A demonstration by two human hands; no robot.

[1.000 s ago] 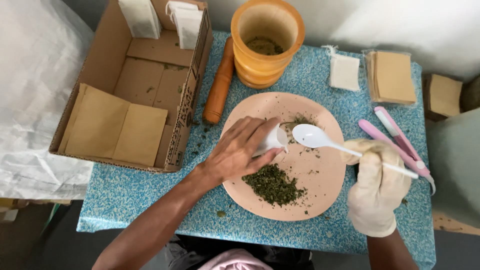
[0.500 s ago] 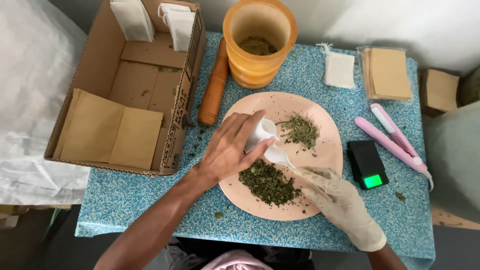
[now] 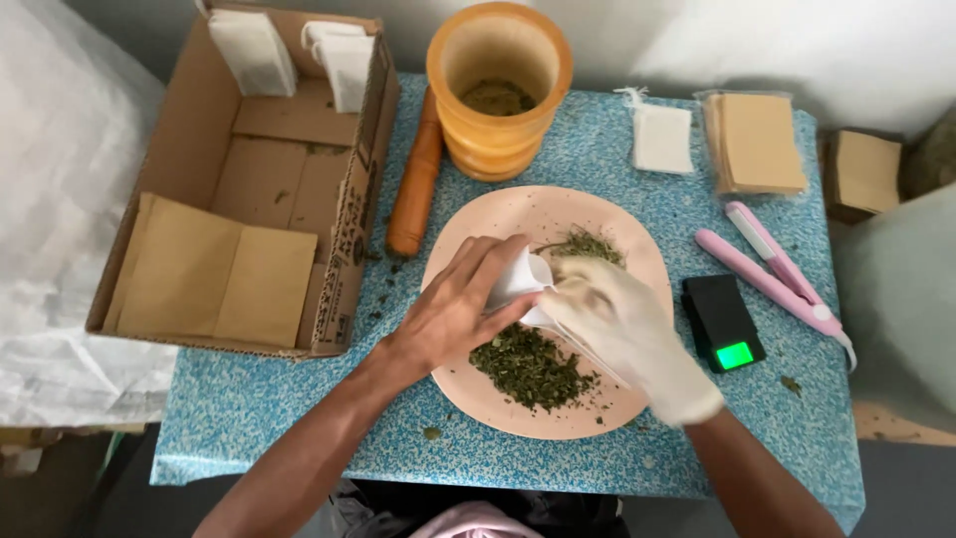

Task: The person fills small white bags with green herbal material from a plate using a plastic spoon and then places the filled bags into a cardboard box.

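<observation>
Filling looks to be the step in hand: the bare left hand [image 3: 458, 314] pinches a small white pouch [image 3: 520, 277] open over the pink plate [image 3: 637, 249] at mid-frame, while the gloved right hand [image 3: 622, 329] crowds against its mouth, fingers curled, though what it grips I cannot tell. Dried green herbs [image 3: 530, 367] sit heaped just below on the plate, so the next move likely calls for a steady tip into that narrow opening. Around them: cardboard box [image 3: 179, 149] at upper left, wooden mortar [image 3: 498, 90] at top, pestle [image 3: 415, 184] beside it, pink sealer [image 3: 777, 279] right, black scale [image 3: 724, 321] close by the right wrist, easily nudged.
</observation>
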